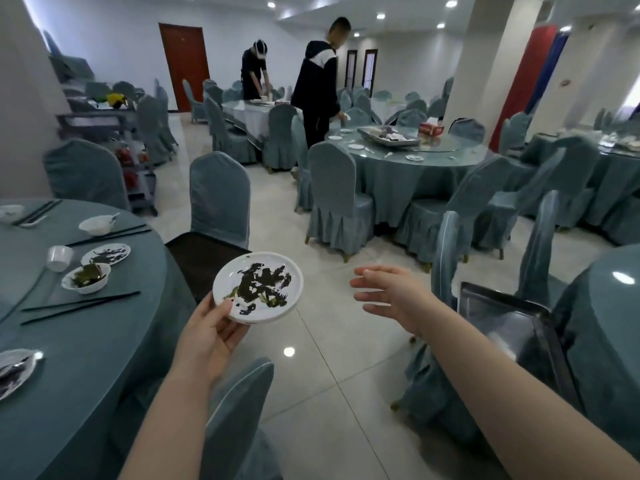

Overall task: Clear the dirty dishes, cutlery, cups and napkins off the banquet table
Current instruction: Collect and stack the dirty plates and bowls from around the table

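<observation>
We look from head height, forward and down across the hall, both forearms close below us, the counter (86, 341) at near left.

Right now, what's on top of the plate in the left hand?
Dark green food scraps and smears lie across the plate, held at its near rim by the left hand. A second rim shows beneath; what lies between is hidden.

Plate (14, 370) cut by left edge; tray (512, 327) partly behind chair (446, 258).

Two bare forearms, no sleeves in view, left hand (204, 336), right hand (394, 294), no rings or watch visible
</observation>
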Demonstrator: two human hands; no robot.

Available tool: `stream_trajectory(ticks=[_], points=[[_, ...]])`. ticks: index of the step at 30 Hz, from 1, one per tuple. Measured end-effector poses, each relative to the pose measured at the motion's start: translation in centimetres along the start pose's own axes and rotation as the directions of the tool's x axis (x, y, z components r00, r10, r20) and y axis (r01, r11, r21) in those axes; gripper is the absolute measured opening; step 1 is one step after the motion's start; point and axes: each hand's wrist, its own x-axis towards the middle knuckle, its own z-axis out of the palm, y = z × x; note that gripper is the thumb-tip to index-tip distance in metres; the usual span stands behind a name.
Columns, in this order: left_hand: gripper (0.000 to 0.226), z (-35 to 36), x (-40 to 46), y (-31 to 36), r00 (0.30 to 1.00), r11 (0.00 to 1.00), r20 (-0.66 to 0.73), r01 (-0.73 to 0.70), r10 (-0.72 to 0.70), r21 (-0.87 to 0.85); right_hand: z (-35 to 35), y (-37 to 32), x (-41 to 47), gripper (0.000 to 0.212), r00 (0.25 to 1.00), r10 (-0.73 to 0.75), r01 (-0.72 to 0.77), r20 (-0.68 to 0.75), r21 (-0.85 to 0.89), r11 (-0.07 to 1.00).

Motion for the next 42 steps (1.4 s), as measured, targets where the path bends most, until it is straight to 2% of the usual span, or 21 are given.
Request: stream_trajectory(ticks=[9, 16, 25, 29, 31, 37, 42], points=[[0.04, 5.9, 10.4, 0.1, 0.957, 0.985, -0.258, -0.158, 0.136, -0.069, -0.6, -5.2, 19.4, 0.015, 0.973, -0.009, 0.031, 0.229, -0.091, 0.995], [0.043, 3.8, 18.0, 2.5, 0.868, 0.947, -0.442, -0.303, 0.226, -0.109, 6.7, -7.2, 31.9, 0.013, 0.896, 0.029, 0.024, 0.442, -0.114, 0.993], [0.03, -0.1, 28.6, 6.3, 0.796, 0.903, -0.547, -0.4, 0.257, -0.157, 16.6, -9.2, 44.8, 0.014, 0.83, 0.085, 0.048, 0.551, -0.224, 0.973], [0.034, -2.8, 31.0, 7.8, 0.728, 0.891, -0.646, -0.424, 0.23, -0.161, 22.0, -9.4, 49.0, 0.015, 0.786, 0.146, 0.027, 0.601, -0.268, 0.963], [0.035, -4.5, 32.2, 8.7, 0.688, 0.878, -0.687, -0.452, 0.231, -0.157, 25.6, -9.3, 51.3, 0.015, 0.739, 0.171, 0.029, 0.652, -0.284, 0.958], [0.03, -8.3, 35.5, 11.0, 0.485, 0.831, -0.839, -0.552, 0.248, -0.073, 36.6, -8.3, 58.1, 0.014, 0.58, 0.254, 0.047, 0.774, -0.343, 0.938], [0.019, -11.0, 36.7, 12.5, 0.343, 0.779, -0.918, -0.624, 0.2, -0.064, 45.2, -6.5, 62.0, 0.014, 0.478, 0.349, 0.051, 0.806, -0.422, 0.905]])
